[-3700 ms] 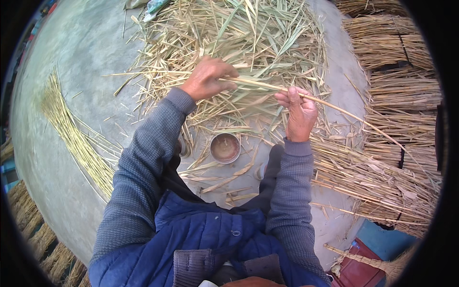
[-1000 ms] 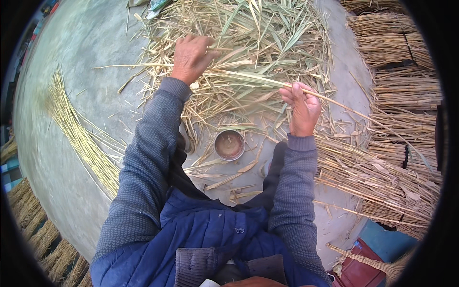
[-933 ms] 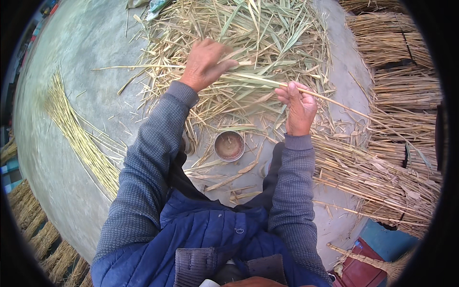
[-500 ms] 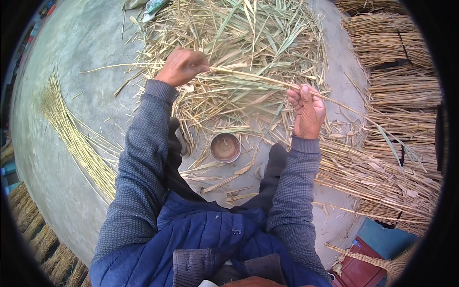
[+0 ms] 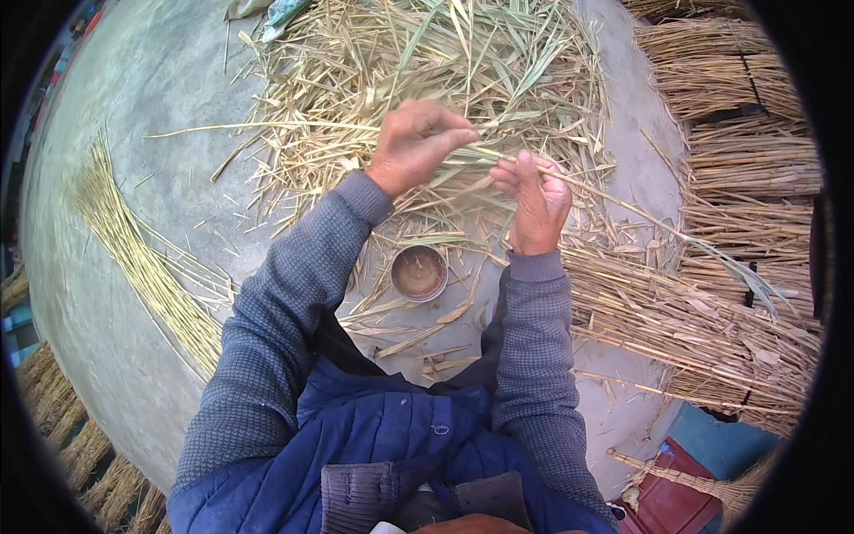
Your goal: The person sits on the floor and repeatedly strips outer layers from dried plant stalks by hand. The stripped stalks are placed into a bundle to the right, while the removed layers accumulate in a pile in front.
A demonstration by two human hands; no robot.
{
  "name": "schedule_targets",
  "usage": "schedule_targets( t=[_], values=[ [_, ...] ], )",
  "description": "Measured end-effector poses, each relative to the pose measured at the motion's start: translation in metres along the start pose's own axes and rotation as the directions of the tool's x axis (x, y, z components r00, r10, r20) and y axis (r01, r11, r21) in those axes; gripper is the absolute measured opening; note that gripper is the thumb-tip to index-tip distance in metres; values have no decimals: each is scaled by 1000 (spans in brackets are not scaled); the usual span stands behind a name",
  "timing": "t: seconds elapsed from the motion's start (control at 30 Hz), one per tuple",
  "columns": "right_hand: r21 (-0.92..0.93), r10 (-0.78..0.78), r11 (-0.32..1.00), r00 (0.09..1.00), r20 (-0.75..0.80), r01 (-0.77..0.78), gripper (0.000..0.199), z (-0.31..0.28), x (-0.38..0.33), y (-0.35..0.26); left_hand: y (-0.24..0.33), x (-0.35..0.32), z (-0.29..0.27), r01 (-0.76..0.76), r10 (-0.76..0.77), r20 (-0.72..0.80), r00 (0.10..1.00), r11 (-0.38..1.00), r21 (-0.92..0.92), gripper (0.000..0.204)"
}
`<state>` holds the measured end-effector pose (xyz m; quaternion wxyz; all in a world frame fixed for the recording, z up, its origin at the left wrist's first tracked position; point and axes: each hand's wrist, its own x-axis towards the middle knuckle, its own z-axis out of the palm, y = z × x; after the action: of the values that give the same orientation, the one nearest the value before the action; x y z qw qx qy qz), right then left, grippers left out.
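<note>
One long, thin reed stalk [image 5: 614, 200] stretches sideways across the view, with leafy blades at its right end. My right hand [image 5: 538, 200] is closed on it, thumb laid against the fingers. Close by to the left, my left hand [image 5: 418, 147] is curled round the same stalk, its thumb and forefinger pinched together. The thin left end of the stalk reaches out past this hand over the floor. Beneath both hands lies a heap of stripped dry leaves [image 5: 498, 62], part of it hidden by them.
A small round metal bowl [image 5: 419, 274] stands between my legs. Slim pale stalks form a bundle [image 5: 147, 249] on the floor at left. Loose unstripped reeds [image 5: 685, 311] lie to the right, beside stacked tied bundles [image 5: 747, 160]. A red object [image 5: 672, 489] and a hand broom [image 5: 685, 481] are at lower right.
My left hand has slid right along the stalk, toward my right hand. My right hand has shifted slightly left, and the leafy end has dipped a little.
</note>
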<state>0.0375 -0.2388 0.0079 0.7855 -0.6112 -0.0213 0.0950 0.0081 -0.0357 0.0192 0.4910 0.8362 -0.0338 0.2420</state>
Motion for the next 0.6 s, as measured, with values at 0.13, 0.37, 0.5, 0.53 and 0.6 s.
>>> schedule_targets(
  t=[0.13,0.37,0.5,0.53,0.6],
  values=[
    [-10,7,1000,997,-79,-8,33,-17,6,1,-15,23,-69,84,-205,-328,922,934,-348,10],
    [18,21,1000,998,-57,-20,32,-12,6,3,-57,10,-78,-119,78,98,992,822,556,39],
    [36,29,999,998,-54,-27,33,-7,8,1,-58,1,-39,-176,81,325,942,946,274,35],
    [39,21,999,999,-50,-20,33,-6,8,1,-58,1,-32,-134,55,315,948,962,237,33],
    [38,22,999,998,-66,-19,33,-5,8,2,-56,-1,-21,-56,11,309,951,989,138,27]
  ],
)
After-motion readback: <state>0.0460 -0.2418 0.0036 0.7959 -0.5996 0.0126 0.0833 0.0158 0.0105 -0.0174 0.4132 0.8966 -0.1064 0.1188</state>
